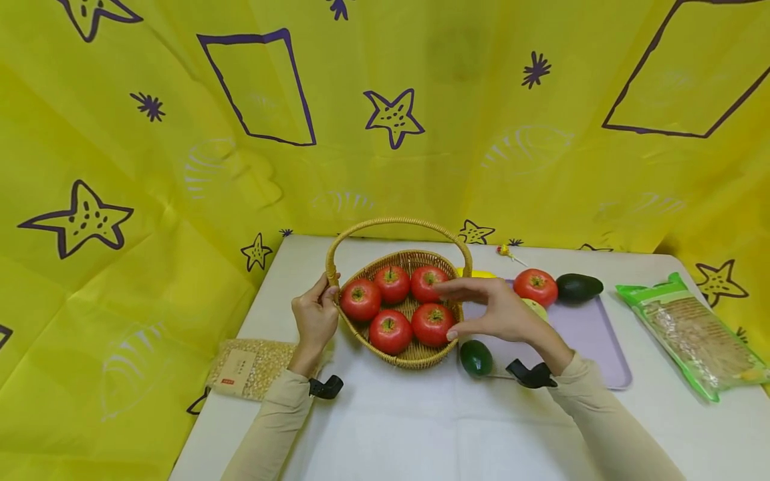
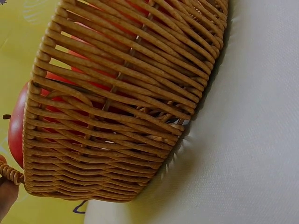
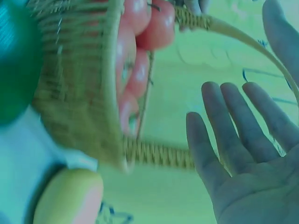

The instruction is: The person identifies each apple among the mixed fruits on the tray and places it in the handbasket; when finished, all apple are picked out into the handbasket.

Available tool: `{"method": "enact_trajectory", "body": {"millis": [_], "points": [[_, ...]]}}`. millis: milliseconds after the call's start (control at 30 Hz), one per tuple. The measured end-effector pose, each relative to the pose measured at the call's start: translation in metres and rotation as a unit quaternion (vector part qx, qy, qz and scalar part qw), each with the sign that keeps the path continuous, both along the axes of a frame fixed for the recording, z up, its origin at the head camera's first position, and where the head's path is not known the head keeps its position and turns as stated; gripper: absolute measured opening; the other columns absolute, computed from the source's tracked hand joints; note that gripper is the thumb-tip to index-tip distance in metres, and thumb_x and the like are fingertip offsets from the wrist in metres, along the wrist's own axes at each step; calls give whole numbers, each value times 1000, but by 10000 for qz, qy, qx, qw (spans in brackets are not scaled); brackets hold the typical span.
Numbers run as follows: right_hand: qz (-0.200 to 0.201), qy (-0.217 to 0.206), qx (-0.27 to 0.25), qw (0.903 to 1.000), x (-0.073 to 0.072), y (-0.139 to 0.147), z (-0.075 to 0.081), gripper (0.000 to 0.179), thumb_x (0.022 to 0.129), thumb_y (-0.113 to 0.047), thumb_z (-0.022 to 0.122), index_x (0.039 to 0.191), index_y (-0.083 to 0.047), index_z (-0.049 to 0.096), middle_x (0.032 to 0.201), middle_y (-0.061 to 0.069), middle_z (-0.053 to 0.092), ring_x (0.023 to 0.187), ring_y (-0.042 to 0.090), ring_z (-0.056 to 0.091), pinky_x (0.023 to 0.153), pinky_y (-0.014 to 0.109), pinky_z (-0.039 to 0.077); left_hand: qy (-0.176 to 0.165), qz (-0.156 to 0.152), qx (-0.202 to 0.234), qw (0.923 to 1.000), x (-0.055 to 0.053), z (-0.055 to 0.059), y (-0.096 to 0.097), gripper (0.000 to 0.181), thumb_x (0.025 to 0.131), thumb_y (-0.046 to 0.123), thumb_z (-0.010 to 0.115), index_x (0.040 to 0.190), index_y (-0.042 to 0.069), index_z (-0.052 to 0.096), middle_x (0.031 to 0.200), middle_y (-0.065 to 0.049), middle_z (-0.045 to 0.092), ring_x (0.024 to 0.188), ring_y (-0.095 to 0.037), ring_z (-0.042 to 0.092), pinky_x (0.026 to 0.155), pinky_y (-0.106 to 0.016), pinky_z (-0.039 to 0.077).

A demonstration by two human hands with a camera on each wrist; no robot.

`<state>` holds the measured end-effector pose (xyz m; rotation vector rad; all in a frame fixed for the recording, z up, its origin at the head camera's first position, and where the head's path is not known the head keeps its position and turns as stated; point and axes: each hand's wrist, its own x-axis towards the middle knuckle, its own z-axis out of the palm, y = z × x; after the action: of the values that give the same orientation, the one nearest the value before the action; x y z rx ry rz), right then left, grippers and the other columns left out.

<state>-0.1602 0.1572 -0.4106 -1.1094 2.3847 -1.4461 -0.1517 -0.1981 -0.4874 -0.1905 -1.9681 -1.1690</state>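
Observation:
A wicker basket [image 1: 415,363] with a tall arched handle [image 1: 397,221] stands on the white table, holding several red apples [image 1: 391,332]. My left hand [image 1: 315,317] grips the foot of the handle at the basket's left side; only a bit of that hand shows at the edge of the left wrist view, beside the woven wall [image 2: 112,102]. At the basket's right rim is my right hand [image 1: 493,310], thumb and fingers spread apart, holding nothing. In the right wrist view, its fingers [image 3: 236,126] are extended near the handle.
Right of the basket lies a lilac tray [image 1: 592,334] with another red apple [image 1: 535,287], an avocado [image 1: 579,288] and a partly hidden pale green fruit [image 1: 534,308]. A dark green avocado [image 1: 476,358] sits nearer. Packaged goods [image 1: 692,334] lie right, a grain bag [image 1: 265,364] left, a lollipop [image 1: 504,251] behind.

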Motion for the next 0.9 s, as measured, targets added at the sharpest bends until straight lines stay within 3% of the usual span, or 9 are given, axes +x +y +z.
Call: {"method": "enact_trajectory", "body": {"millis": [67, 267, 433, 533, 667, 900], "points": [[-143, 110, -35, 9998, 2, 15, 2, 74, 72, -15, 99, 139, -6, 69, 134, 12, 74, 120, 24, 72, 105, 37, 57, -4, 10, -5, 10000, 0, 1, 0, 33, 88, -19, 68, 118, -10, 76, 101, -22, 81, 93, -39, 78, 80, -1, 49], [-854, 472, 127, 9951, 1, 62, 8, 90, 59, -9, 104, 142, -10, 68, 140, 6, 72, 124, -2, 63, 104, 12, 46, -23, 121, -120, 9999, 0, 1, 0, 32, 88, -17, 69, 118, -10, 77, 101, -21, 81, 92, -38, 79, 80, -1, 49], [-1254, 357, 189, 9913, -6, 99, 10, 100, 58, 1, 102, 149, -10, 62, 148, -11, 64, 126, -10, 54, 102, 11, 40, 9, 149, -206, 9997, 0, -1, -1, 34, 87, -16, 70, 119, -8, 77, 101, -19, 81, 90, -36, 80, 79, -2, 49], [-1430, 337, 180, 9890, -15, 121, 3, 105, 56, 8, 99, 152, -8, 58, 149, -20, 60, 130, -10, 50, 103, 11, 39, 56, 139, -198, 9997, 0, -1, -1, 33, 87, -16, 71, 118, -8, 78, 100, -20, 81, 90, -36, 80, 80, -2, 50], [-1505, 342, 112, 9880, -30, 146, -12, 108, 54, 12, 98, 152, -2, 55, 147, -26, 58, 132, -13, 50, 105, 4, 37, 47, 133, -152, 9998, -1, -1, -1, 32, 87, -17, 70, 117, -8, 78, 100, -20, 81, 90, -37, 79, 80, -1, 49], [-1210, 254, 229, 9921, -46, 168, -29, 106, 61, 11, 96, 156, 0, 50, 147, -33, 53, 129, -19, 47, 104, 1, 37, 27, 121, -30, 9999, -1, 1, 2, 31, 86, -19, 69, 115, -11, 77, 99, -22, 81, 88, -39, 79, 78, 0, 48]]}}
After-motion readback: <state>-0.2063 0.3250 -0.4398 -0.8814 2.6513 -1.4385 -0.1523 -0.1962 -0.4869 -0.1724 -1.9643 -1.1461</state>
